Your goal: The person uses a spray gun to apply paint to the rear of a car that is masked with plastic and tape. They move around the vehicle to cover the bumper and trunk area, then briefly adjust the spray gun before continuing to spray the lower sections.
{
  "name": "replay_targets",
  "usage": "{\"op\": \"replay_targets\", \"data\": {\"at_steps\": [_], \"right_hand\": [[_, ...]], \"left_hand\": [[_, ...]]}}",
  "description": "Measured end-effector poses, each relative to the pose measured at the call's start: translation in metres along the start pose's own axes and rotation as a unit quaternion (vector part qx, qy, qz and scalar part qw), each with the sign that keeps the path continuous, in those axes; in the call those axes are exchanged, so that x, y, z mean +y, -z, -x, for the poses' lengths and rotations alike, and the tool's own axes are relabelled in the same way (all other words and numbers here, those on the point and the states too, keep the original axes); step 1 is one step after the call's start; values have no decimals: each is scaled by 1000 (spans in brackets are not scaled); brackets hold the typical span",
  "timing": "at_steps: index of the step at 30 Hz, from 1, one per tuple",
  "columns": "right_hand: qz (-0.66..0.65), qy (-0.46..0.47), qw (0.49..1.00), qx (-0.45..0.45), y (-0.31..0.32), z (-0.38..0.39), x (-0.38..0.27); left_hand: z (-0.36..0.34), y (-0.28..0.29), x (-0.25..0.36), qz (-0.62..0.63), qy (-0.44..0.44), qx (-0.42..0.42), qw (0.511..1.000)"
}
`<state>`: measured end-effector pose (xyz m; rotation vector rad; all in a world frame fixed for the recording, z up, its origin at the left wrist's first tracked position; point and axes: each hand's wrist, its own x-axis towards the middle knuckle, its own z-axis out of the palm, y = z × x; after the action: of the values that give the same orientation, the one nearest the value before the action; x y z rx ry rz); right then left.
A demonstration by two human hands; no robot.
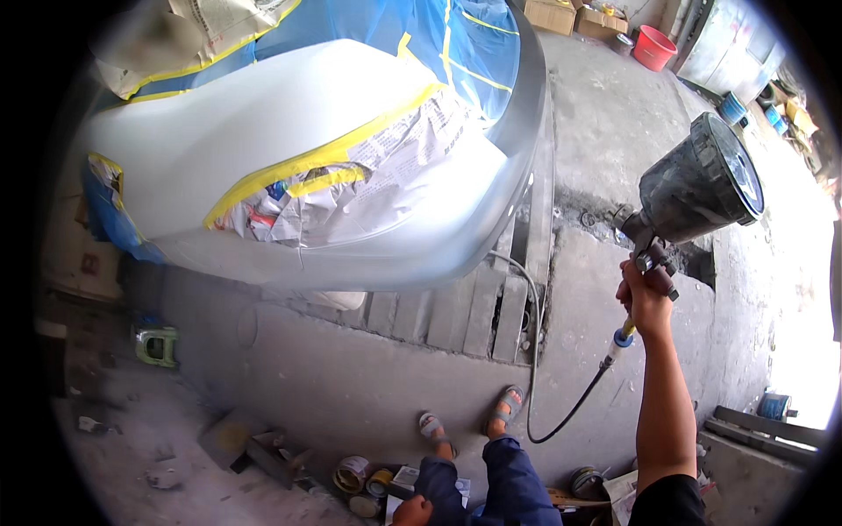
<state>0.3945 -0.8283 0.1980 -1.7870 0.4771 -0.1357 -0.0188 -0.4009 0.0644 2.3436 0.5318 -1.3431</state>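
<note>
My right hand is wrapped round a spray gun held up at the right, with a large dark cup on top and a black hose hanging from a blue fitting below the grip. My left hand hangs low by my left thigh at the lower edge, fingers curled; whether it holds anything is hidden. Left of the gun is a car's front end, its bumper coated whitish, with yellow tape, newspaper and blue plastic sheeting masking parts of it.
Cans and scraps lie around my feet. A slatted strip crosses the concrete floor under the bumper. A small green object lies at left. Boxes, a red bucket and blue tins stand at the back right.
</note>
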Motion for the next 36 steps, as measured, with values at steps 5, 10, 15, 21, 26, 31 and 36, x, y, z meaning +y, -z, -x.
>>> {"op": "replay_targets", "data": {"at_steps": [5, 10, 15, 21, 26, 31, 36], "right_hand": [[-17, 54, 998, -24, -20, 40, 40], [77, 214, 942, -247, -65, 145, 69], [-85, -45, 957, -273, -73, 171, 83], [-114, -46, 992, -32, -44, 69, 81], [-34, 7, 998, 60, -33, 21, 75], [-5, 43, 999, 2, -58, 77, 126], [204, 202, 922, -261, -91, 224, 217]], "left_hand": [[-23, -14, -22, -32, 2, -14, 999], [-68, -83, -176, -313, -359, 29, 879], [-69, -78, -190, -241, -423, 47, 872], [-19, -27, -86, -43, -15, -59, 997], [-37, -73, -131, -132, -191, 56, 971], [-62, -97, -180, -169, -363, 172, 900], [-63, -71, -183, -158, -203, 172, 951]]}}
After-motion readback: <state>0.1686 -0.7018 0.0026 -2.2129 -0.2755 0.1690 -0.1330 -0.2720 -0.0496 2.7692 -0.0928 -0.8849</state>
